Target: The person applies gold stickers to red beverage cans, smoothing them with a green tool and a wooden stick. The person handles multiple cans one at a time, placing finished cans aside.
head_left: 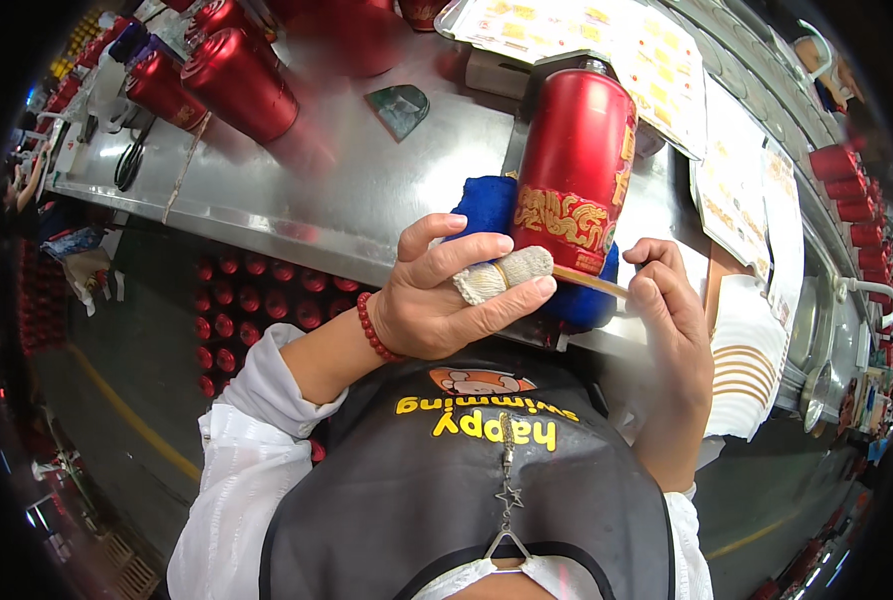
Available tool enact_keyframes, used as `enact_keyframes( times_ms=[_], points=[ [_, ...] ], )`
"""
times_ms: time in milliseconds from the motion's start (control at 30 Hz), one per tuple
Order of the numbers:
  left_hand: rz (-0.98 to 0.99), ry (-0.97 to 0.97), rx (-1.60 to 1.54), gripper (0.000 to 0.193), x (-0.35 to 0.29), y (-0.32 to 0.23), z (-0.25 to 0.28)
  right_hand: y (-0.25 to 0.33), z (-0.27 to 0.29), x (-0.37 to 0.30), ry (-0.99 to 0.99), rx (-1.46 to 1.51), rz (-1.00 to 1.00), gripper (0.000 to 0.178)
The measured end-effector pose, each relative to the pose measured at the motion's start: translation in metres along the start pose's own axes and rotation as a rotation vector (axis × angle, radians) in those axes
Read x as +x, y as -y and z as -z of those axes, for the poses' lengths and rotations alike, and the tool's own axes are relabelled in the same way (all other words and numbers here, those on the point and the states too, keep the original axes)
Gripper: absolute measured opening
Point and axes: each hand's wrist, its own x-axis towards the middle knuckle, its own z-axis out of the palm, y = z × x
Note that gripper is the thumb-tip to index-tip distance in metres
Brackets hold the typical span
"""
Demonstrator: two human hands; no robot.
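Observation:
A tall red cylinder [576, 150] with gold ornament lies tilted on a blue cloth pad [486, 205] on the metal workbench [346, 190]. My left hand [446, 295] rests at its lower end, one finger wrapped in white cloth [501, 275], and grips the blue pad's near edge. My right hand [666, 300] pinches a thin wooden stick [591, 282] whose tip touches the gold pattern near the cylinder's base. A red bead bracelet [371, 330] circles my left wrist.
Several more red cylinders [236, 80] stand at the bench's far left. Printed paper sheets [666, 70] lie on the right, a dark green flat piece [401, 105] sits mid-bench, and rows of red caps [256, 300] fill the shelf below. White striped stacked sheets [751, 350] hang at the right.

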Motion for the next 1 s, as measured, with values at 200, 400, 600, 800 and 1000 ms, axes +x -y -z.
enact_keyframes(
  times_ms=[200, 400, 600, 800, 1000],
  points=[
    [-0.151, 0.005, -0.005, 0.032, 0.026, -0.001, -0.01, -0.007, 0.001, 0.002, 0.006, 0.043, 0.007, 0.026],
    [0.053, -0.036, -0.131, 0.034, 0.027, 0.0, -0.016, -0.011, 0.002, -0.002, 0.015, 0.033, 0.019, 0.024],
    [-0.217, 0.068, -0.032, 0.027, 0.03, 0.004, -0.008, -0.017, 0.008, -0.003, 0.001, -0.017, 0.039, 0.023],
    [0.116, 0.156, -0.217, 0.067, 0.042, 0.005, -0.023, -0.016, 0.008, -0.001, 0.025, 0.011, 0.005, 0.023],
    [0.189, 0.043, -0.267, 0.058, 0.019, 0.001, -0.02, -0.014, 0.011, 0.002, 0.05, -0.003, 0.019, 0.024]
  ],
)
